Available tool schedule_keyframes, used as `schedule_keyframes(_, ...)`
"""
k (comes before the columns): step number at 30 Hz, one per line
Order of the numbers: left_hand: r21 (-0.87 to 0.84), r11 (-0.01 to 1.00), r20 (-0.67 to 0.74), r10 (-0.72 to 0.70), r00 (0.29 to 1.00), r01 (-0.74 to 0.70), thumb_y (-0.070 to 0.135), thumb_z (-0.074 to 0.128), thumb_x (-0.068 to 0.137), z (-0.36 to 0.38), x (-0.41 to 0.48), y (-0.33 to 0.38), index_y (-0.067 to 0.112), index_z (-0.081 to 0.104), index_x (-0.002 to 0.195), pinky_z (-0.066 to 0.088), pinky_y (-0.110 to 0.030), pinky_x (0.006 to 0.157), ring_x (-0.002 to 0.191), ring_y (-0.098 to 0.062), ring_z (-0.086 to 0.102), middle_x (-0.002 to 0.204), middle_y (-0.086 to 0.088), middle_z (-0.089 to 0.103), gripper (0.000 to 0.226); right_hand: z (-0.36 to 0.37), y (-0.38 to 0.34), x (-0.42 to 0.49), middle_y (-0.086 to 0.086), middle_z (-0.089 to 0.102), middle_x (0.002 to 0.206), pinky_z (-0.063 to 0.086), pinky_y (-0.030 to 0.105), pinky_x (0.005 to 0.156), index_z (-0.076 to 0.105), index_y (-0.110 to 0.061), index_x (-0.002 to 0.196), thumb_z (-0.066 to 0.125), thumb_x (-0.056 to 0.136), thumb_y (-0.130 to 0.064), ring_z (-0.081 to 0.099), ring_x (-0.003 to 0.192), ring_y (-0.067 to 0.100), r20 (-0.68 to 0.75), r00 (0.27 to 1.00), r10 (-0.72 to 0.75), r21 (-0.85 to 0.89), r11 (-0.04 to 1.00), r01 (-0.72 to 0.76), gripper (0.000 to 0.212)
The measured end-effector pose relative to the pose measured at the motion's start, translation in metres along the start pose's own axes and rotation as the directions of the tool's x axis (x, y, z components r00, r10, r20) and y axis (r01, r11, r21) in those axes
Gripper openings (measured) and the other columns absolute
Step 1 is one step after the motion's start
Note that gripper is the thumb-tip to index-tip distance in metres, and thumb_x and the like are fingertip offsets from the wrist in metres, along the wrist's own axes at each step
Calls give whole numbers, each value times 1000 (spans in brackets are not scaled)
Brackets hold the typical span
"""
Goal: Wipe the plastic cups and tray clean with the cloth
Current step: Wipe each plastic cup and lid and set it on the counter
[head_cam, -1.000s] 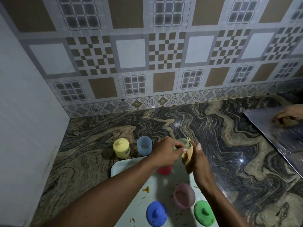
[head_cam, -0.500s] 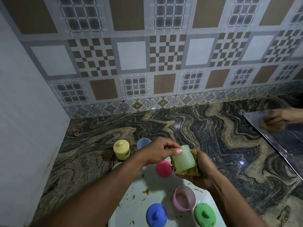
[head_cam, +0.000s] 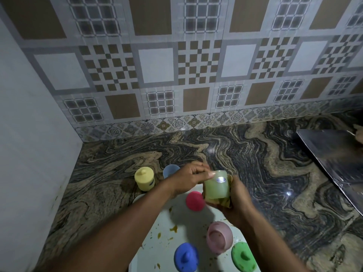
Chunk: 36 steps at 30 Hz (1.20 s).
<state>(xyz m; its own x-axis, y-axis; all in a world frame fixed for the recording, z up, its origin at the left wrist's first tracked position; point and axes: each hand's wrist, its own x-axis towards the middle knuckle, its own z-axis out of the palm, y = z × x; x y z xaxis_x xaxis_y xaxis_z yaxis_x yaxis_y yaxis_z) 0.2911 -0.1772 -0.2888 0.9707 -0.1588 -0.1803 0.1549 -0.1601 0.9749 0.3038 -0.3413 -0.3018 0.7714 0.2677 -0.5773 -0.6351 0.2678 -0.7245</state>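
Since half a second ago we have turned the pale green translucent plastic cup [head_cam: 216,188] a little further upright over the tray, so its small oval sticker now faces us, and the other person's hand at the far right has slid almost out of view. Our right hand [head_cam: 233,199] cradles the cup from below and behind with the tan folded cloth [head_cam: 225,202] sandwiched between palm and cup wall; its fingers are mostly hidden, curled round the cloth as far as we can tell. Our left hand [head_cam: 188,178] pinches the cup's rim, thumb pressed flat on the near edge, fingers bunched behind it, likely to rotate the cup against the cloth. Below, the white plastic tray [head_cam: 153,250] carries yellow-brown food specks, so we judge it not yet wiped. On it sit the red domed lid [head_cam: 194,201], the pink plastic cup [head_cam: 219,240] lying on its side, the blue knobbed lid [head_cam: 185,258] and the green knobbed lid [head_cam: 243,256]. The yellow lidded cup [head_cam: 144,178] and light blue cup [head_cam: 170,170] stand off the tray on the swirled stone counter [head_cam: 255,163], perhaps already done. A steel sheet [head_cam: 334,160] lies well apart at right.
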Motion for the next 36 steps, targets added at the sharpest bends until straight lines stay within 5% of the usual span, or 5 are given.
schedule_keyframes(3, 181, 980, 28, 73, 997, -77, 24, 66, 94, 2, 0, 12, 8, 76, 104, 41, -34, 107, 126, -12, 49, 132, -4, 48, 21, 6, 0, 3, 25, 67, 91, 58, 61, 71, 69, -8, 88, 41, 101, -31, 64, 80, 36, -145, 946, -289, -258, 935, 246, 37)
schedule_keyframes(9, 80, 996, 88, 35, 995, -42, 19, 61, 97, -2, -5, 7, 4, 73, 108, 41, -39, 111, 132, -14, 46, 142, -1, 44, 22, 2, 2, -3, 16, 70, 92, 54, 36, 64, 72, -8, 97, 46, 88, -33, 67, 74, 30, 116, 972, 207, -47, 978, -202, 37)
schedule_keyframes(15, 201, 973, 138, 84, 987, -111, 25, 68, 93, -4, -5, 23, 26, 77, 97, 42, -34, 107, 125, -13, 51, 129, 2, 53, 10, 10, -2, -2, 28, 68, 95, 56, 43, 60, 68, -5, 99, 38, 100, -28, 65, 81, 38, -63, 977, -204, -183, 965, 190, 38)
schedule_keyframes(22, 84, 979, 41, 181, 983, -184, 18, 64, 95, 5, -10, 7, 15, 76, 94, 45, -25, 102, 133, -8, 45, 145, 5, 45, 12, -2, -11, -3, 19, 71, 85, 56, 37, 60, 72, -3, 92, 41, 91, -36, 68, 68, 32, 78, 963, 257, 47, 964, -261, 45)
schedule_keyframes(36, 750, 530, 71, 529, 845, -395, 40, 80, 76, 12, -14, 5, 18, 49, 131, 47, -24, 85, 101, -10, 56, 124, 2, 52, 68, 15, -17, -18, 15, 62, 80, 48, 36, 60, 64, -9, 86, 42, 98, -21, 59, 71, 27, -230, 963, -138, -118, 987, 113, 27)
